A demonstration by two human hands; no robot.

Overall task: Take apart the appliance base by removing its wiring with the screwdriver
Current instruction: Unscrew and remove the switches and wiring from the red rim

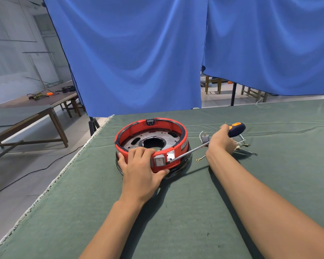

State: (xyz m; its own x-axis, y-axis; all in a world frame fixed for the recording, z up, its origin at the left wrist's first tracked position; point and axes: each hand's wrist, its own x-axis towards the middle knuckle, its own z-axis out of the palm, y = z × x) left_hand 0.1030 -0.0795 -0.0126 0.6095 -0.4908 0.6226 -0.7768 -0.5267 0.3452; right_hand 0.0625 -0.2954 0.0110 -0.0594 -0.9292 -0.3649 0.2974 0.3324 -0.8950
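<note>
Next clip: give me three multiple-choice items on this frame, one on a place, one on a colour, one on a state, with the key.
1. Where do the loose wires lie?
A. inside the base
B. on the cloth, right of the base
C. on the floor

2. What colour is the wall of the appliance base?
A. red
B. yellow
C. white

3. What is the right hand doing?
A. resting flat
B. hanging idle
C. gripping the screwdriver

Key: 1 B, they lie on the green cloth beyond the right hand. 2 A, the ring is red. 3 C, fingers wrap the handle; the left hand holds the base.
</note>
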